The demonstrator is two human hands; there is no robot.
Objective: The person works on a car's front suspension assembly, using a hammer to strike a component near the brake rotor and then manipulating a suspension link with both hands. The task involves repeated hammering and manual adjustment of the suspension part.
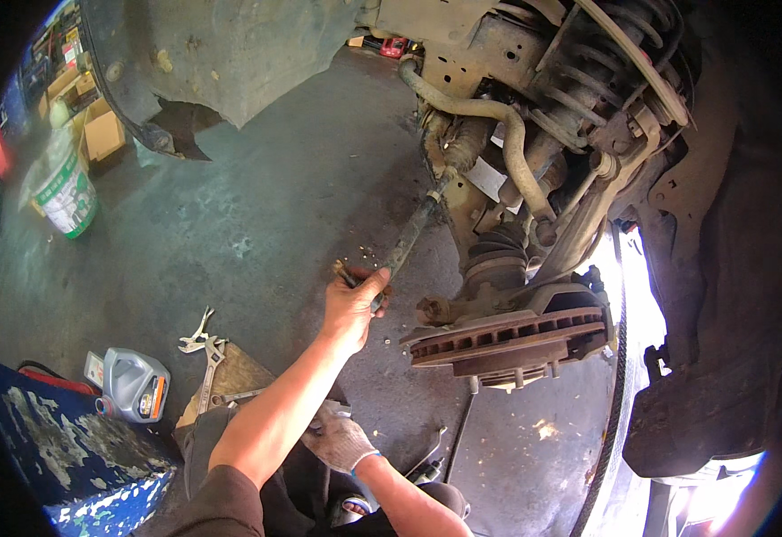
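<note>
My bare left hand [355,309] grips the outer end of a tie rod [409,237], which slants up to a bellows boot in the car's front suspension. My right hand [337,438], in a light knit glove, is low near my lap, fingers curled on something I cannot make out. Right of my left hand are a rusty brake disc [507,345] and a rubber axle boot [496,259]; above them are a coil spring [579,89] and a curved bar [512,134]. An adjustable wrench [210,367] lies with other tools on cardboard at lower left.
A scuffed blue box [68,447] and grey oil jug [136,385] stand at lower left. A white bucket [68,197] and cardboard boxes [102,134] are at upper left. A body panel [212,54] hangs overhead; dark bodywork [704,358] fills the right side.
</note>
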